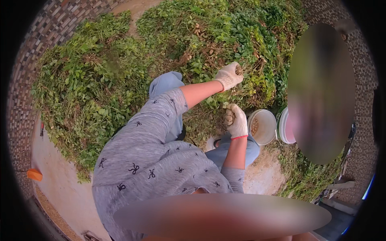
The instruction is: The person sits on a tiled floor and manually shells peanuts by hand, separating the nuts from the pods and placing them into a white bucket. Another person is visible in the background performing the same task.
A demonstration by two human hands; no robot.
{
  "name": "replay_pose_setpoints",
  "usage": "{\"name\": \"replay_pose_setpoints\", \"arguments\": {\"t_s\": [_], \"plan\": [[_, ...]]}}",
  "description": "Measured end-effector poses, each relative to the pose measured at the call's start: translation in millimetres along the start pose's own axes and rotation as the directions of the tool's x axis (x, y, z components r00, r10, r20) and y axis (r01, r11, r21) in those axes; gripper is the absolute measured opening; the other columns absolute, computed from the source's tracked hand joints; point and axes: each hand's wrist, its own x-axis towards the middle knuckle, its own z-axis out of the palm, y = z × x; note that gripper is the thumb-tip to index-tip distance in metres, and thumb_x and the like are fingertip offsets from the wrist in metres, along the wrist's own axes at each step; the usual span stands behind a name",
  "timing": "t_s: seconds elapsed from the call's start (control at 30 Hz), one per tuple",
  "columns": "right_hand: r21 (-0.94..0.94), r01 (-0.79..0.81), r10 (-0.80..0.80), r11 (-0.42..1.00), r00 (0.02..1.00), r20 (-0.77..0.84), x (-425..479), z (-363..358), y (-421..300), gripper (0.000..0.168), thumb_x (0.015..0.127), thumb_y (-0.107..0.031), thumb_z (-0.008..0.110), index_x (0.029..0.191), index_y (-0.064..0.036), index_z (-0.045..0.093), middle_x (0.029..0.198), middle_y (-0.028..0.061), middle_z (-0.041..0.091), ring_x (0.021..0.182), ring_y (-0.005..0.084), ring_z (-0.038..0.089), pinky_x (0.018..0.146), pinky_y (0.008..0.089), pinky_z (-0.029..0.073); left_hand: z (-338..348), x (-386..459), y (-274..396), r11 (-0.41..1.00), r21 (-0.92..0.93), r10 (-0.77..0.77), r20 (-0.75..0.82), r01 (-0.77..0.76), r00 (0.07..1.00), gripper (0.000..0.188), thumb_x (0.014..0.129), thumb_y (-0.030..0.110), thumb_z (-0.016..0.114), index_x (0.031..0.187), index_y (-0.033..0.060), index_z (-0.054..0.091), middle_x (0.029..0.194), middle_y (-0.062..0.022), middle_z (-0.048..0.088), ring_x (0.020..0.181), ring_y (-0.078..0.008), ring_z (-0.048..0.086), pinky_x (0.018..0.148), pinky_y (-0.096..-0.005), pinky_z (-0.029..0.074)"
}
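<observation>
My left hand, in a pale knitted glove, reaches over a heap of uprooted peanut plants. Its fingers are shut on a brownish clump of peanut roots. Nearer my body is my right hand, gloved alike, its fingers curled in; a small green leaf shows at its top, and anything inside the fist is hidden. Just right of that hand, a white plastic bucket holds picked peanuts along its inner left side. Pods on their roots show among the leaves ahead.
A second bucket stands right of the first, partly covered by a large blurred area. More plants lie at the lower right. Plants pile high at the left beside my knee. An orange object lies at the far left.
</observation>
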Motion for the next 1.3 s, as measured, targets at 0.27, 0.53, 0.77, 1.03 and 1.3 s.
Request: {"name": "replay_pose_setpoints", "arguments": {"t_s": [0.27,0.53,0.77,1.03,1.3], "plan": [[0.275,0.051,-0.009,0.960,0.989,-0.151,-26.6,-45.3,18.5,0.018,0.098,-0.027,0.060,0.098,-0.009,0.060,0.072,-0.0028,0.056,0.050,0.0051,0.047,0.039,0.0179,0.041,-82.9,-34.3,-16.8,0.601,0.481,0.527,0.362,-0.639,0.769,0.038,0.077,0.036,0.072,0.108,0.0165,0.062,0.088,-0.0077,0.069,0.074,-0.0271,0.069,0.065,-0.0393,0.057],[0.301,0.092,-0.044,0.949,0.986,-0.162,-19.1,-57.0,22.4,0.021,0.098,-0.029,0.059,0.102,-0.008,0.061,0.074,-0.0013,0.057,0.053,0.0062,0.048,0.041,0.0171,0.039,-321.0,26.9,-51.1,0.181,0.957,0.532,0.097,-0.225,0.841,0.024,0.083,0.028,0.069,0.101,0.0164,0.059,0.092,-0.0036,0.065,0.091,-0.0231,0.067,0.078,-0.0353,0.056],[0.289,0.071,-0.054,0.955,0.996,-0.066,-15.9,-39.5,29.1,0.020,0.098,-0.025,0.059,0.102,-0.005,0.062,0.075,0.0001,0.060,0.058,0.0091,0.052,0.047,0.0201,0.042,-442.9,-23.9,-89.9,0.137,0.761,-0.352,-0.561,0.634,0.750,0.083,0.075,0.031,0.077,0.145,0.0113,0.037,0.151,-0.0177,0.036,0.137,-0.0340,0.042,0.109,-0.0477,0.041],[0.319,0.082,-0.046,0.944,0.992,-0.120,-32.0,-24.0,11.4,0.016,0.096,-0.022,0.059,0.096,-0.005,0.060,0.072,-0.0013,0.057,0.054,0.0062,0.051,0.044,0.0172,0.043,-291.6,22.6,-109.6,0.599,0.788,-0.045,-0.148,0.145,0.988,0.063,0.074,0.030,0.070,0.129,0.0056,0.054,0.140,-0.0195,0.047,0.128,-0.0356,0.049,0.105,-0.0421,0.043],[0.428,0.121,-0.045,0.896,0.982,-0.184,-45.7,-31.5,11.5,0.017,0.096,-0.022,0.059,0.091,-0.006,0.062,0.069,-0.0021,0.060,0.049,0.0056,0.052,0.040,0.0174,0.044,-57.9,-18.9,-73.6,0.745,0.583,0.049,0.437,-0.324,0.898,0.069,0.075,0.040,0.068,0.135,0.0089,0.051,0.141,-0.0141,0.048,0.129,-0.0309,0.048,0.106,-0.0397,0.041]]}}
